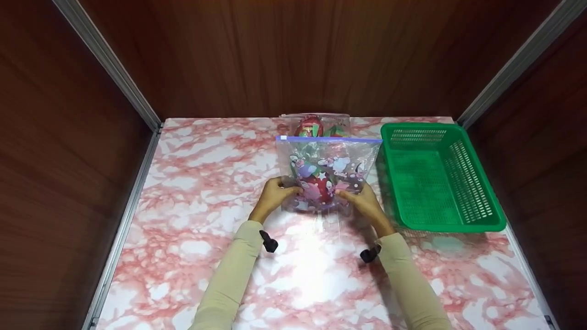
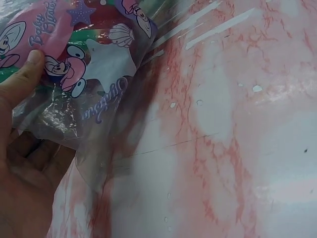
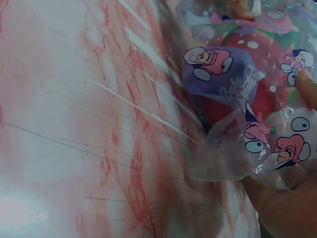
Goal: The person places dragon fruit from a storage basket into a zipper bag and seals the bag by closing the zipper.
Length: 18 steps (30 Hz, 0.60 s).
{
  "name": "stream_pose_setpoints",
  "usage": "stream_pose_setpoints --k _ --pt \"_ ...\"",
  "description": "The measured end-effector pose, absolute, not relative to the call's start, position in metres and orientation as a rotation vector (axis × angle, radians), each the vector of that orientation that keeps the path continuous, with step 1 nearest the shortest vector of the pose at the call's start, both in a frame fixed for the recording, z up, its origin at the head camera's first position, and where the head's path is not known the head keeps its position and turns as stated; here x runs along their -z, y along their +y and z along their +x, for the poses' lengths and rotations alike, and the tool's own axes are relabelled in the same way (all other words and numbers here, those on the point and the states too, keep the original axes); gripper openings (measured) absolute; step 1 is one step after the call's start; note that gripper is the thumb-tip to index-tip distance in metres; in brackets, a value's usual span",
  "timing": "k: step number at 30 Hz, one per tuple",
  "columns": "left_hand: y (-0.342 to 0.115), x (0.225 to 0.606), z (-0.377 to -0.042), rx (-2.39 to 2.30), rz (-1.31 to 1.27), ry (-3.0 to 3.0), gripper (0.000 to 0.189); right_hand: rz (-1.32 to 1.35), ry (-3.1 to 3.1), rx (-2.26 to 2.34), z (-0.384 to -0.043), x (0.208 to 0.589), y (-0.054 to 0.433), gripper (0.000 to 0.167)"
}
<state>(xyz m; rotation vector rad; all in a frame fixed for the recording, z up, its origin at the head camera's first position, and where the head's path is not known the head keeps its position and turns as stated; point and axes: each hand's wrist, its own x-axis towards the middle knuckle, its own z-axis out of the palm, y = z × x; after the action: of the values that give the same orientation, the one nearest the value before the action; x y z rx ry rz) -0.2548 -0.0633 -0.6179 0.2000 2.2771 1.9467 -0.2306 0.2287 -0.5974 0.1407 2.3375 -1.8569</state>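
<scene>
A clear zip bag [image 1: 339, 160] printed with cartoon figures, shells and stars is held up over the table by both hands. Its purple zip strip with a white slider runs along the top edge. Inside, a red and green item [image 3: 265, 101] shows through the plastic. My left hand [image 1: 275, 195] grips the bag's lower left side, its thumb on the front and fingers behind. On the lower right side, my right hand [image 1: 364, 201] pinches the plastic the same way, thumb in front.
Behind the held bag lies another clear bag [image 1: 345, 123] with red and green items in it. To the right stands a green plastic basket [image 1: 424, 169] with slotted walls. The marbled table [image 1: 197, 183] is bounded by wood-patterned panels [image 1: 298, 59] at the back and sides.
</scene>
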Motion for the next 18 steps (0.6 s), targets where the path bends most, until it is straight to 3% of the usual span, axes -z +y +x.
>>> stream_pose_setpoints --k 18 --pt "-0.0600 0.6143 -0.2501 -1.998 0.104 2.269 0.032 0.111 2.360 1.845 -0.2288 0.5953 0.2277 0.065"
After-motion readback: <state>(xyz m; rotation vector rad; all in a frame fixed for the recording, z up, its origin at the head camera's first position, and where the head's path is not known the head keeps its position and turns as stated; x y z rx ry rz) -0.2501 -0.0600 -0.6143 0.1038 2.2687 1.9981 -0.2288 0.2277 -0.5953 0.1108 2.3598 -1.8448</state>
